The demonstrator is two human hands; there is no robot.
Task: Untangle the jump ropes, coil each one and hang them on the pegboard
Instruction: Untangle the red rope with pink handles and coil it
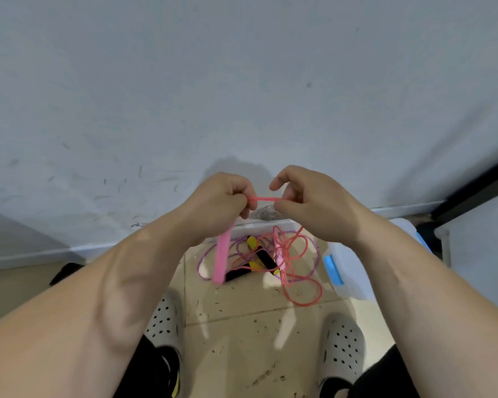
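Coral-pink rope w/ lighter pink handle. Purple cord, speckled w/ white flecks. Black grips, yellow ends. Pale grey-white wall, dark scuffs + scratches. Beige tile floor, dark specks all over. Off-white clogs, rows of dark holes. White box w/ blue clasp. Black trousers, yellow stripe on one leg. White skirting.

I see left hand and right hand each pinching the pink rope, short run taut between them. Pink handle hangs under left hand. Below: purple rope and black-yellow handles tangled on the floor.
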